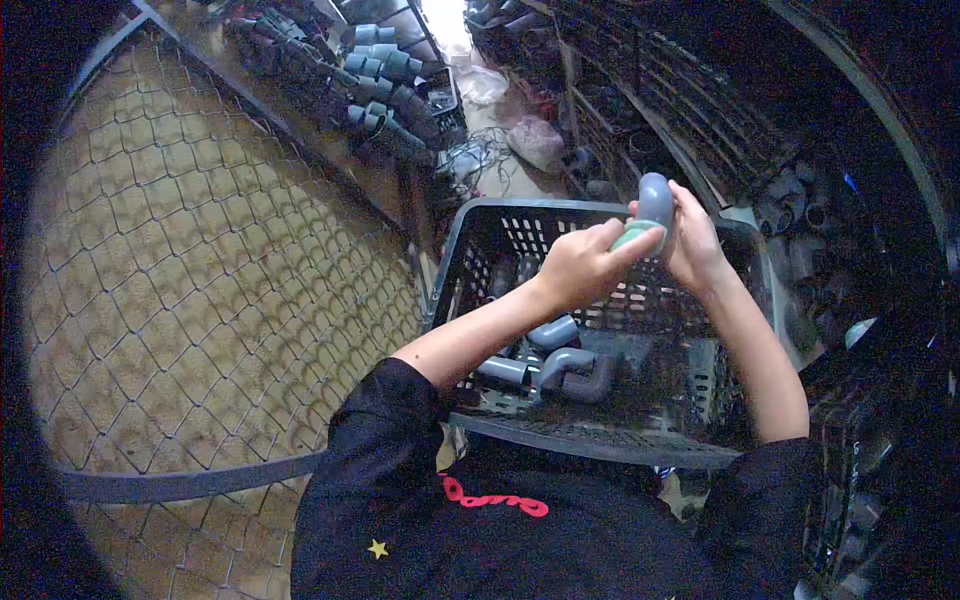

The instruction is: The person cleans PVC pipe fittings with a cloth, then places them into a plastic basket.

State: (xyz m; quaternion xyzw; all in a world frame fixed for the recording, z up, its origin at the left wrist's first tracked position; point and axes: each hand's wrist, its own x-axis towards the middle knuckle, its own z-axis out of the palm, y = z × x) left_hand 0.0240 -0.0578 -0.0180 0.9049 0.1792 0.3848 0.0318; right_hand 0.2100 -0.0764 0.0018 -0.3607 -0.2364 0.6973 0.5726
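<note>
Above the far right part of a black plastic crate (560, 207), my two hands meet around a grey pipe elbow (655, 190). My right hand (697, 240) grips the elbow from the right side, fingers behind it. Closed at the elbow's lower end, my left hand (585, 265) holds a pale green piece (638, 234) against it; what kind of thing this is I cannot tell. Below my left forearm, in the crate, lie more grey pipe fittings: an elbow (555, 332), a straight piece (503, 369) and a bent one (572, 368).
A chain-link fence (220, 280) with a metal frame runs along the left. Grey pipe fittings (375, 70) are piled on a shelf behind it. Racks (680, 90) stand at the right, and bags (537, 142) lie in the narrow aisle ahead.
</note>
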